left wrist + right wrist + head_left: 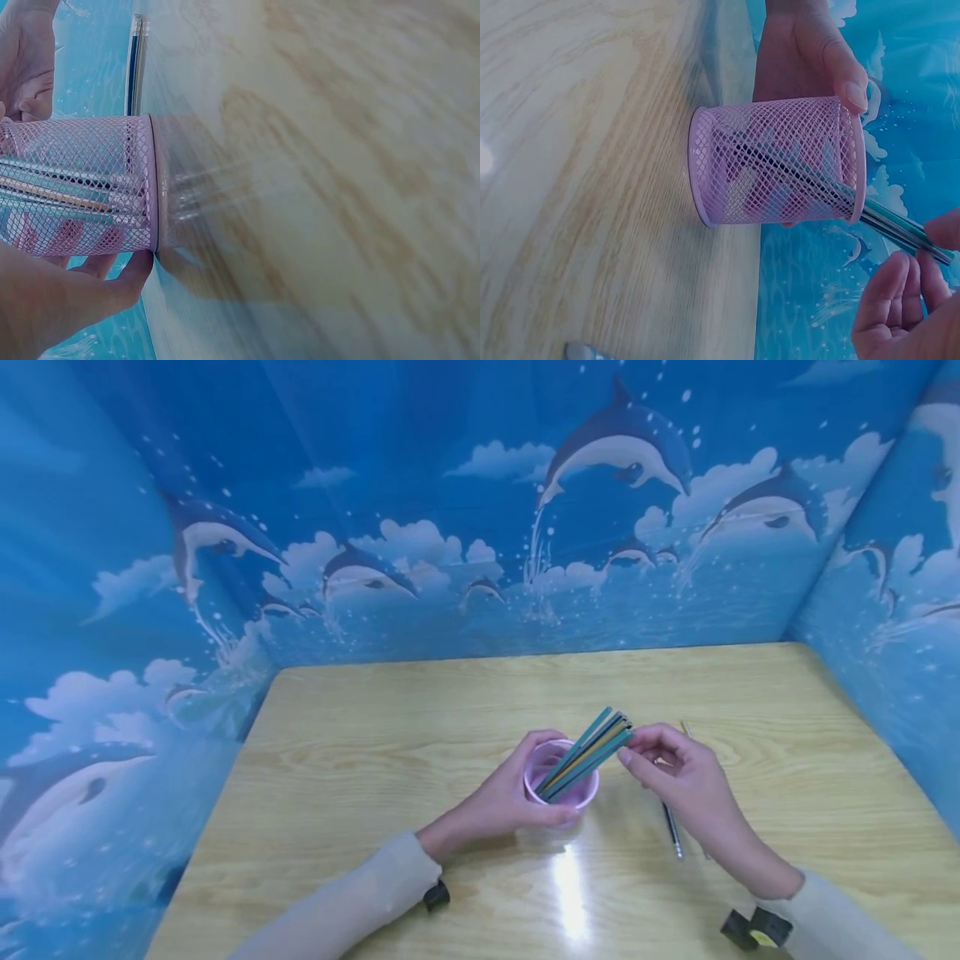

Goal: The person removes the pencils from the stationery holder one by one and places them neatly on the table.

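Pencils [587,757] lean in the cup [742,204] at lower centre; my left fingers [131,283] grip the cup, my right fingers [889,296] pinch their upper ends above the bench [360,743].

A tabletop booth, with dolphin-print backdrops [450,510] walling a wood-grain table [360,718] on three sides.

No lettering, label or number can be read.
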`<state>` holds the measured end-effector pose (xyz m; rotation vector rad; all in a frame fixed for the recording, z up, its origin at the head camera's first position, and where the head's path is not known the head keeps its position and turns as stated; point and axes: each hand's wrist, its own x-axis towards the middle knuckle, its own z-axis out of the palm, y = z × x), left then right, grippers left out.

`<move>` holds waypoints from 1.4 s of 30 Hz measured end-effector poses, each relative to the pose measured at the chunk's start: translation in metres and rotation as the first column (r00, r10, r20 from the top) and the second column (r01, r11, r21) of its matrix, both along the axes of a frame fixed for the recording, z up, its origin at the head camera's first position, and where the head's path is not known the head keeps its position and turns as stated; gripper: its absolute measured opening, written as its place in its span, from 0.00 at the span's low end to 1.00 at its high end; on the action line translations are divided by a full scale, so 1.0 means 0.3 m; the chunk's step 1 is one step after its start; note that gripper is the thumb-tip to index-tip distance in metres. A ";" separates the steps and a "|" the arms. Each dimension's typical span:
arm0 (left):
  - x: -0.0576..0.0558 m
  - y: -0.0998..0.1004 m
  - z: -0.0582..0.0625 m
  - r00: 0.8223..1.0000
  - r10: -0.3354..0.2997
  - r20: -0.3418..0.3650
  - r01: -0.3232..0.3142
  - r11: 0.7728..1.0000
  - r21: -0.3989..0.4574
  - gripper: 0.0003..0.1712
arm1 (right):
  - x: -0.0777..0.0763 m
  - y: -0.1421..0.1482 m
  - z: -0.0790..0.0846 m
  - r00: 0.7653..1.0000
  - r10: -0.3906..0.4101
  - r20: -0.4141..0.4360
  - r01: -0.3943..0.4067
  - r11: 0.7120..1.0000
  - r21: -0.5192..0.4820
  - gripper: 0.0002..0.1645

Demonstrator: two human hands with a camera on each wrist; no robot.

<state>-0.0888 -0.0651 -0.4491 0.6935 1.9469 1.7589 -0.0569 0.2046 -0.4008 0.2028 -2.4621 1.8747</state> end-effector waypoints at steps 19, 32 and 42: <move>-0.006 0.000 -0.002 1.000 -0.002 0.000 0.002 1.000 -0.019 0.53 | 0.044 -0.014 0.021 0.984 -0.173 -0.052 0.163 0.975 -0.151 0.10; -0.011 -0.003 0.003 1.000 -0.002 -0.010 0.002 1.000 -0.030 0.54 | 0.043 0.010 0.060 0.920 -0.194 -0.340 -0.019 0.846 -0.534 0.10; -0.017 -0.003 0.002 1.000 -0.015 -0.005 0.015 1.000 -0.027 0.55 | 0.034 0.024 0.093 0.845 -0.180 -0.504 -0.337 0.552 -0.763 0.14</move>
